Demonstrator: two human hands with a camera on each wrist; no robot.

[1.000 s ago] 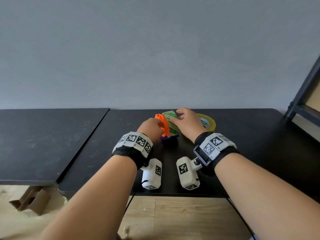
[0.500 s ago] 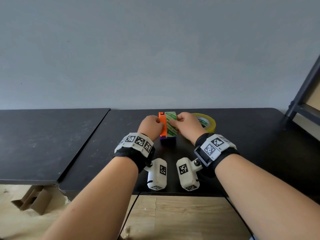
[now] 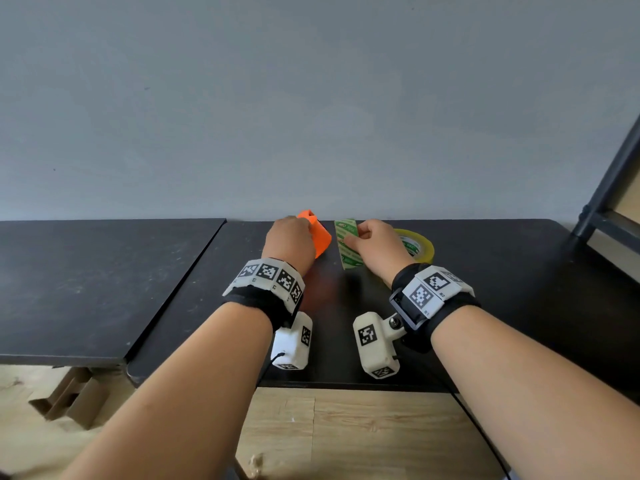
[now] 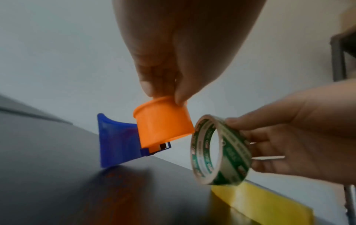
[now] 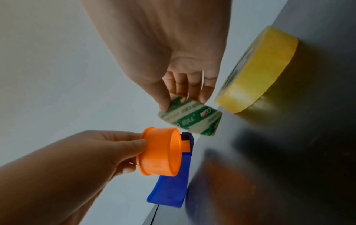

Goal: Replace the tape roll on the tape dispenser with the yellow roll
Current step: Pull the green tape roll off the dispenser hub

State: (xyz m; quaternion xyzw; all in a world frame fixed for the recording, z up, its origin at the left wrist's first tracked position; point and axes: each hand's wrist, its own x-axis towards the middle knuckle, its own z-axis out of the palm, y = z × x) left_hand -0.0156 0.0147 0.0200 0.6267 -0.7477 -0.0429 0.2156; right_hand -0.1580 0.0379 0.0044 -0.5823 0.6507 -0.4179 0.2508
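I see my left hand (image 3: 289,242) pinching the flanged end of the tape dispenser (image 4: 146,134), thumb and fingertips (image 5: 134,146) curled onto the rim of its smooth orange plastic drum, a short open-ended cylinder; a glossy blue curved base with a flared lip hangs under the drum, and in the left wrist view its lower edge seems to meet the black table (image 3: 519,271), though I cannot tell for sure whether it touches. The drum is bare. My right hand (image 3: 377,247) holds the green-and-white roll (image 4: 221,150) just beside the drum's open end and apart from it: thumb on one side of the band, the other fingers (image 5: 189,85) curled over the opposite side. That roll is a thin printed ring with a pale inner core, held on edge above the table. The yellow roll (image 5: 258,71) lies flat on the matte, faintly dusty tabletop, just beyond and to the right of my right hand, untouched by any finger; it is thicker, waxy and translucent, with a printed core label. A second dark tabletop (image 3: 86,289) butts against the left side.
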